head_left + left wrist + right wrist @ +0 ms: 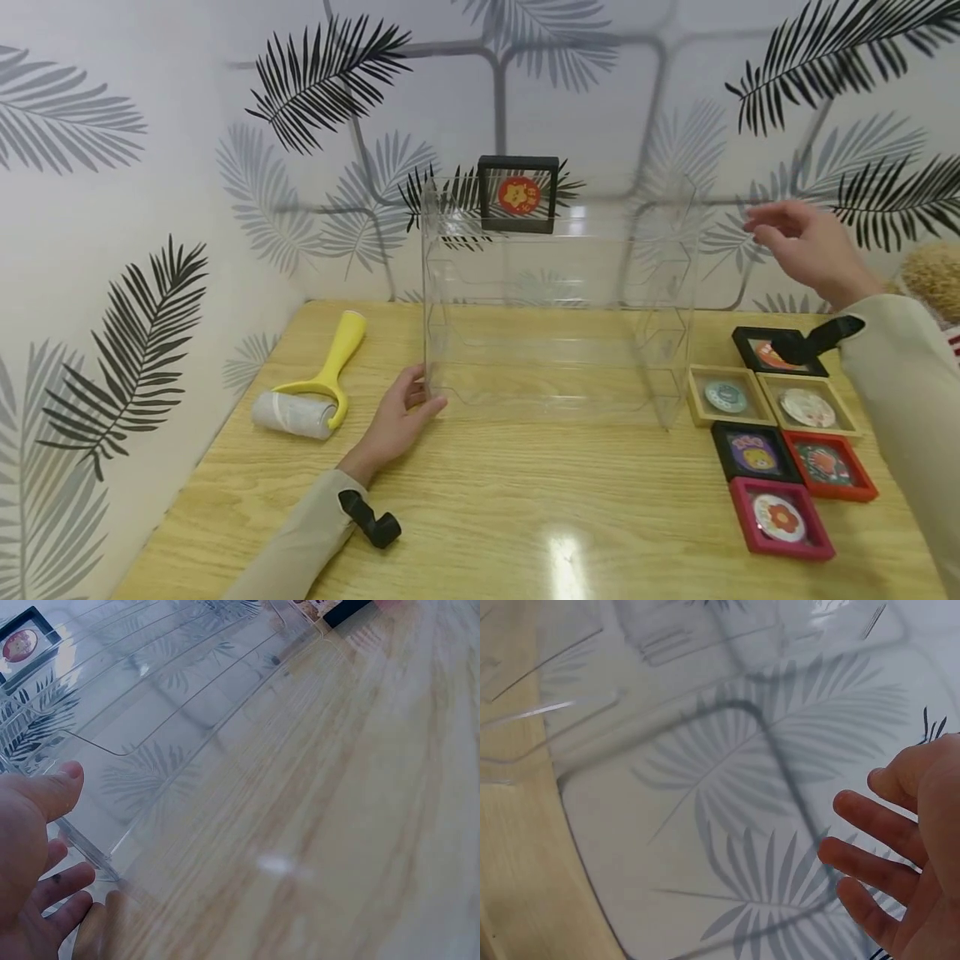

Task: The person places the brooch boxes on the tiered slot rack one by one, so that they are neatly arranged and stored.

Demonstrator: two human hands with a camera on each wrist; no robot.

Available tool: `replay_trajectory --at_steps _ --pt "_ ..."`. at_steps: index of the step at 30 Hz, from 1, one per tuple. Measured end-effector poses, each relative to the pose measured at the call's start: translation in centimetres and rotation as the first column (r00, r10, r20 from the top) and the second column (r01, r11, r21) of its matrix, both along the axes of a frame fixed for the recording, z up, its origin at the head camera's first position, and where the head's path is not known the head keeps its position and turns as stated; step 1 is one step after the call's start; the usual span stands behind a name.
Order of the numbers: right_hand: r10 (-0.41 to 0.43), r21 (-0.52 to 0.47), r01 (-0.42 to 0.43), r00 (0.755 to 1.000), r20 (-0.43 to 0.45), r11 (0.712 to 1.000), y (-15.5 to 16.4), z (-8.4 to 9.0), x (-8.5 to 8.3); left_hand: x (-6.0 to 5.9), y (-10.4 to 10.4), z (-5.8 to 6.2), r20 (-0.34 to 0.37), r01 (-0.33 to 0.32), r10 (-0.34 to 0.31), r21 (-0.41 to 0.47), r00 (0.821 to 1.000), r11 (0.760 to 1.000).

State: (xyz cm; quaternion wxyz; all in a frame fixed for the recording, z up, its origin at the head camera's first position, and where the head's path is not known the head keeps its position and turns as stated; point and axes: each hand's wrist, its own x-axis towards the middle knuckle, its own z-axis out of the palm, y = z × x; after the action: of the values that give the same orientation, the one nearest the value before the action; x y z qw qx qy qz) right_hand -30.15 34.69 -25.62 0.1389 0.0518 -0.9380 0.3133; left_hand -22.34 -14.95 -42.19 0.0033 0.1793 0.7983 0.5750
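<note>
Clear acrylic rack (555,333) is standing upright mid-worktop (525,517), toward the back edge. Black framed badge (519,195) is sitting on its top tier, left of centre. Left hand (397,417) is resting at rack's front-left bottom corner, fingers relaxed and touching the clear wall, not gripping. Right hand (806,246) is hovering in air beside rack's upper right side, fingers loosely spread, holding nothing, not touching. Hands are well apart. Six framed badges (787,450) are lying in a cluster nr right edge. Yellow lint roller (315,392) is lying nr left edge.
</note>
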Motion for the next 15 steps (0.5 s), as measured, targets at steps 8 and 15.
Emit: replay_trajectory --at_steps 8,15 --pt "0.044 0.114 -0.063 0.986 0.163 0.992 3.3 -5.0 0.5 -0.9 -0.3 -1.6 0.003 -0.028 0.028 -0.013 1.0 1.0" --pt "0.077 0.221 -0.155 0.943 0.323 0.963 5.9 -8.4 0.7 -0.9 -0.3 -1.7 0.012 -0.028 0.029 -0.025 1.0 0.999"
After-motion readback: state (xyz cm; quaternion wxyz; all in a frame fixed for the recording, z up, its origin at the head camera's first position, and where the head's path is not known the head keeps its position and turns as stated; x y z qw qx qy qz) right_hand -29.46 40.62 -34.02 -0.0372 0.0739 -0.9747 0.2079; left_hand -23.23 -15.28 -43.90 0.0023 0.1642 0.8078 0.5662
